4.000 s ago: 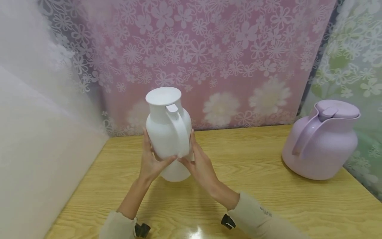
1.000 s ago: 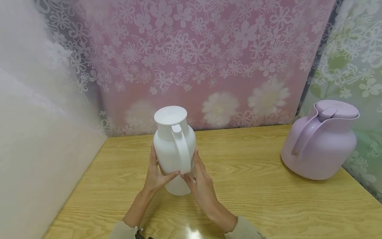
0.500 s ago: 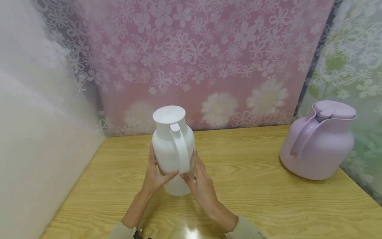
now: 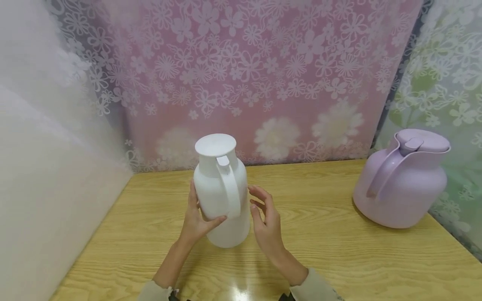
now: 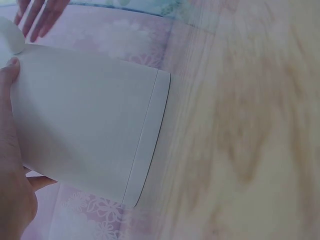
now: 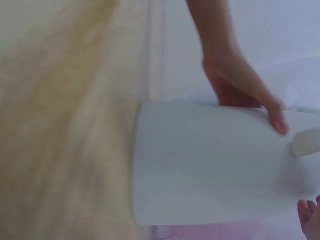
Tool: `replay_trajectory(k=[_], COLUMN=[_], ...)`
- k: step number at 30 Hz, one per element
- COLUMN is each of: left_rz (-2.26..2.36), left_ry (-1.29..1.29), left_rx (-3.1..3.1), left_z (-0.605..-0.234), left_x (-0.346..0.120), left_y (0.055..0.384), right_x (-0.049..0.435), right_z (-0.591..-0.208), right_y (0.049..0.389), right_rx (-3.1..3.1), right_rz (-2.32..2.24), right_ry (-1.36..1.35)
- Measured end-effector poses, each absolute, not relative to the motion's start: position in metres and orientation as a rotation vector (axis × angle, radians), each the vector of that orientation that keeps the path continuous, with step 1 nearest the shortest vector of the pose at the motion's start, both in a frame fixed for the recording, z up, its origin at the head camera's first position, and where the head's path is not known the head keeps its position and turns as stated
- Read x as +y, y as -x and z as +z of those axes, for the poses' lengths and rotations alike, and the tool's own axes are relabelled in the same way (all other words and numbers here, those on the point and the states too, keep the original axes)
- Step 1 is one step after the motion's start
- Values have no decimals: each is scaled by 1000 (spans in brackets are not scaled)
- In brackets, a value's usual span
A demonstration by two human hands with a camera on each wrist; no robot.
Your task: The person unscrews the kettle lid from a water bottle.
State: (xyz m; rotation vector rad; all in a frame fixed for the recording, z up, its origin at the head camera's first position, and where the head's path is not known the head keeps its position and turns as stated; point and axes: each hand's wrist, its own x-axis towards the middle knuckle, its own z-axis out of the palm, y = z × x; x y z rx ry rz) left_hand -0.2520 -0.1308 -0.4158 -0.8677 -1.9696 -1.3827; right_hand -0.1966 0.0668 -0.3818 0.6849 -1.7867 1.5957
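Observation:
A white thermos jug (image 4: 214, 188) stands upright on the wooden table, its handle facing me. My left hand (image 4: 196, 223) holds the jug's left side, with the thumb across the front just below the handle's lower end. In the right wrist view the left hand (image 6: 240, 80) lies along the jug's wall, thumb near the handle. To the right of the jug my right hand (image 4: 267, 223) is apart from its wall, fingers loosely bent and holding nothing. The left wrist view shows the jug's base (image 5: 147, 140) close up and the right hand's fingers (image 5: 42, 20) beyond it.
A lilac thermos jug (image 4: 404, 179) with a lid stands at the table's right side. The wooden table (image 4: 320, 251) meets a pink floral backdrop (image 4: 244, 83) behind and a pale wall (image 4: 56, 167) on the left.
The white thermos jug came down and toward me between the oldest frame and one second ago. Since half a second ago my right hand has let go and moved right; the left keeps its hold.

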Motion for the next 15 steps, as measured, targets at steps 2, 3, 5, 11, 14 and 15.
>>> replay_trajectory(k=[2, 3, 5, 11, 14, 15], left_rz=[-1387, -1390, -1393, -1386, -1372, -1366], left_ry=[856, 849, 839, 855, 882, 886], left_rx=[-1984, -1990, -2003, -1995, -1978, -1978], left_z=[-420, -421, -420, -413, -402, -398], left_x=[-132, -132, -133, -132, -129, -128], left_y=[256, 256, 255, 249, 240, 237], right_x=[70, 71, 72, 69, 67, 66], right_z=[-375, -371, -363, -339, -328, -326], right_y=[196, 195, 193, 191, 190, 191], right_rx=[-1734, -1719, -1708, -1798, -1899, -1925], right_rz=[1654, 1685, 1741, 1871, 1978, 2026], right_ry=[-742, -772, -830, -910, -924, -938])
